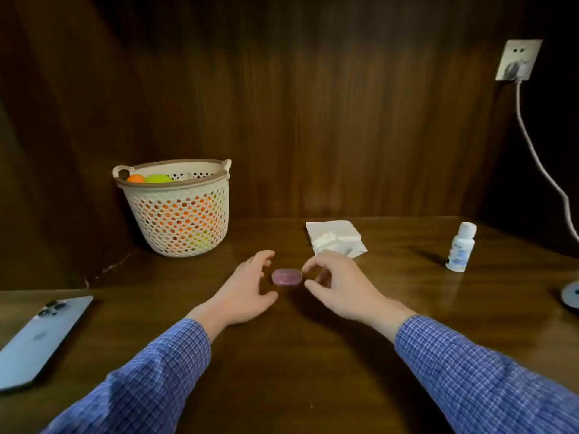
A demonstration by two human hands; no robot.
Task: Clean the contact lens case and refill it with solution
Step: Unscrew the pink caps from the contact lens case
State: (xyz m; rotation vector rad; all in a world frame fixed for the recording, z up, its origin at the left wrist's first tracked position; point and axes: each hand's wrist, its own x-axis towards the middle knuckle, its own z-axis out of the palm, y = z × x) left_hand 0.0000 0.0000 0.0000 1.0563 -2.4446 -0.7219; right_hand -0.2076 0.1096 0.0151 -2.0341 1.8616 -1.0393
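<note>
Pink case (pixel 286 277) lies between our left hand (pixel 242 296) and right hand (pixel 340 288), fingers loosely apart, holding nothing; a hasty pinch may skid it on the glossy worktop (pixel 297 364).

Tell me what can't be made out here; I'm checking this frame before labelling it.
Head view, the only one:
- Contact lens case: too small and blurred to tell whether its lid is latched.
- Bottle: label print too small to read.
- Basket: its wall hides most contents beyond the orange and green balls.
- Phone: cut off by the left edge.
- Grey round object: cut off by the right edge.
</note>
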